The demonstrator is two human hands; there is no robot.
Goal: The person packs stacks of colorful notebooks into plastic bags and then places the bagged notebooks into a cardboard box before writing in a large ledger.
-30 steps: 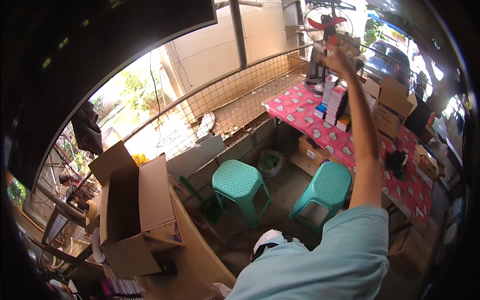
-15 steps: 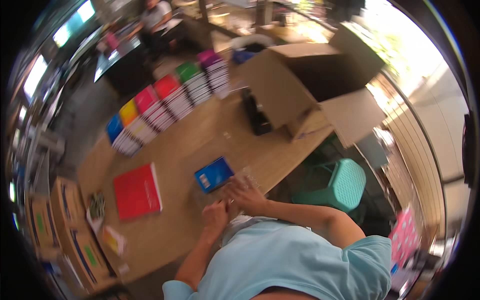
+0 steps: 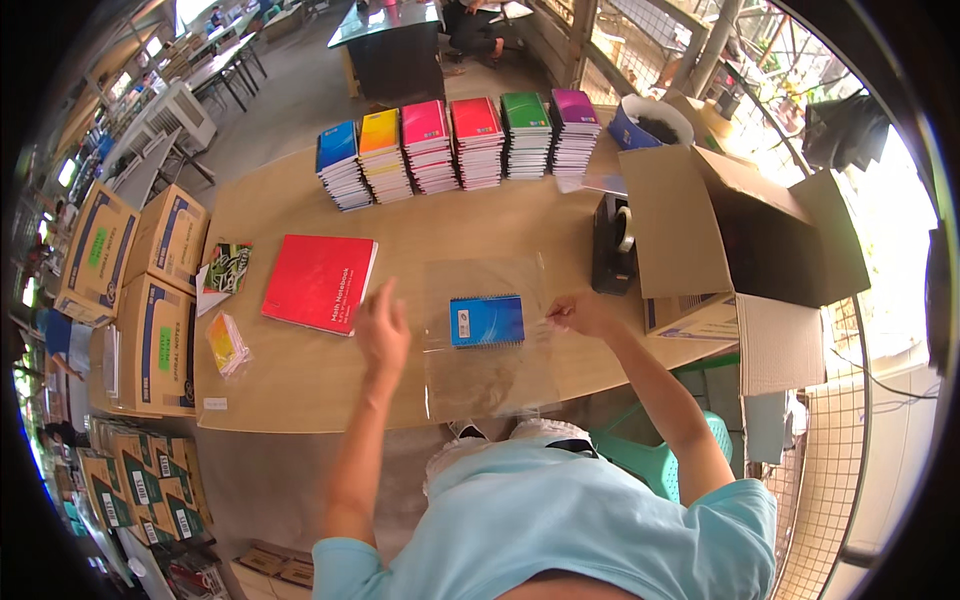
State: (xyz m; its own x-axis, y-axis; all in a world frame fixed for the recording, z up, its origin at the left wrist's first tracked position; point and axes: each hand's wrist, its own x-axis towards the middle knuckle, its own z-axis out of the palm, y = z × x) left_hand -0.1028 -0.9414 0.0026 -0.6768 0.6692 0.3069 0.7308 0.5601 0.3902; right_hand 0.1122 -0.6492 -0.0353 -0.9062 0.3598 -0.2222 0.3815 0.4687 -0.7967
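A small blue spiral notebook (image 3: 487, 321) with a white barcode label lies on a clear plastic sheet (image 3: 480, 388) spread on the table in front of me. Wire coils show along both its far and near edges. My right hand (image 3: 582, 316) has its fingertips pinched at the sheet's right edge, beside the notebook. To the left of the sheet, my left hand (image 3: 383, 328) is raised and slightly blurred, fingers stretched out and holding nothing. It is nearest to a large red notebook (image 3: 318, 283) lying on the table.
Stacks of notebooks (image 3: 436, 150) in several colours line the far edge. At the right are a black tape dispenser (image 3: 611, 245) and an open carton (image 3: 672, 210). More cartons (image 3: 160, 340) stand at the left, near a small plastic-wrapped packet (image 3: 228, 343). A green stool (image 3: 650, 455) sits below.
My hands were together at the near edge of the blue notebook. Now they are apart, the left beside the red notebook and the right at the sheet's edge. The whole view has turned.
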